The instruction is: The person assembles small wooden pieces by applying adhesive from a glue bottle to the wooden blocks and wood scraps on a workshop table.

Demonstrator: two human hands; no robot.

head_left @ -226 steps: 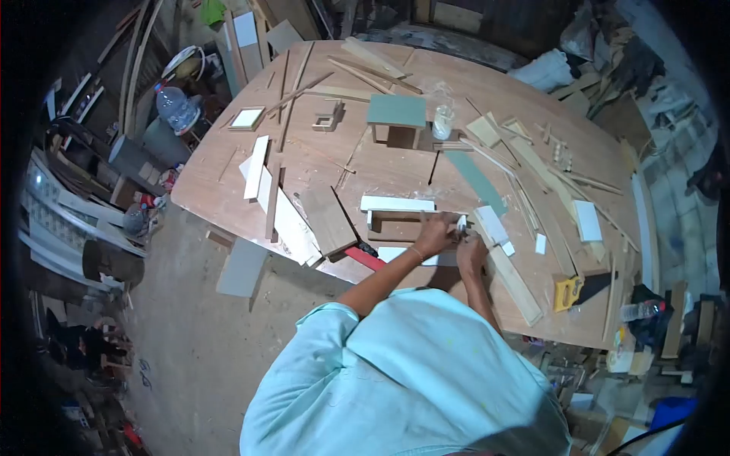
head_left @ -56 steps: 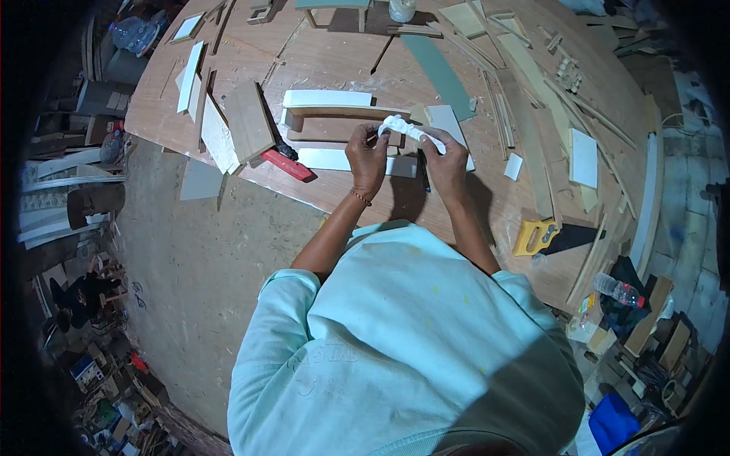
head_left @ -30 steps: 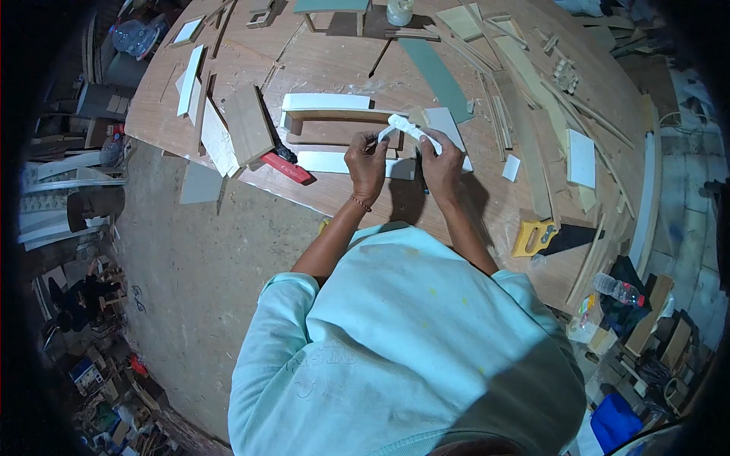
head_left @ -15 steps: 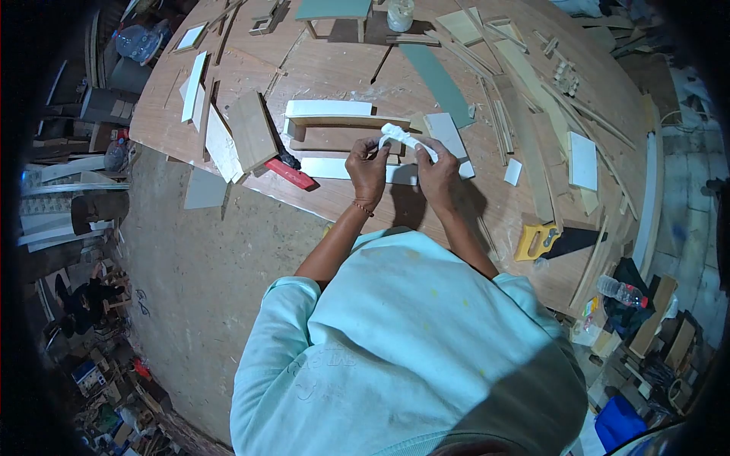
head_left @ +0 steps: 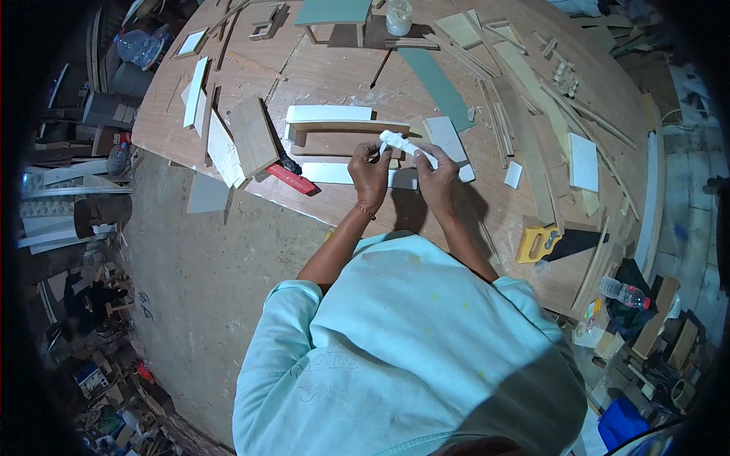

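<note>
Between my two hands is a slim, lumpy white strip (head_left: 397,141); its exact kind does not show. My left hand (head_left: 369,173) pinches its left side with thumb and forefinger. At its other end, my right hand (head_left: 437,176) grips with the fingers closed. Just beyond, a white-edged wooden frame (head_left: 334,127) lies on the workbench (head_left: 319,72). A white board (head_left: 327,172) runs along the near side of that frame, partly behind my left hand. Another white panel (head_left: 443,137) rests behind my right hand.
Left of my hands lie a red-handled tool (head_left: 290,178) and a brown board (head_left: 253,137). A yellow-handled saw (head_left: 537,243) is near the right edge. Farther off are a green strip (head_left: 436,87), a small green table (head_left: 332,11) and a jar (head_left: 398,18). Wood strips crowd the right.
The white strip has gone from an arched shape to a straighter, slanting one between my fingers. Both hands have stayed in nearly the same place.
</note>
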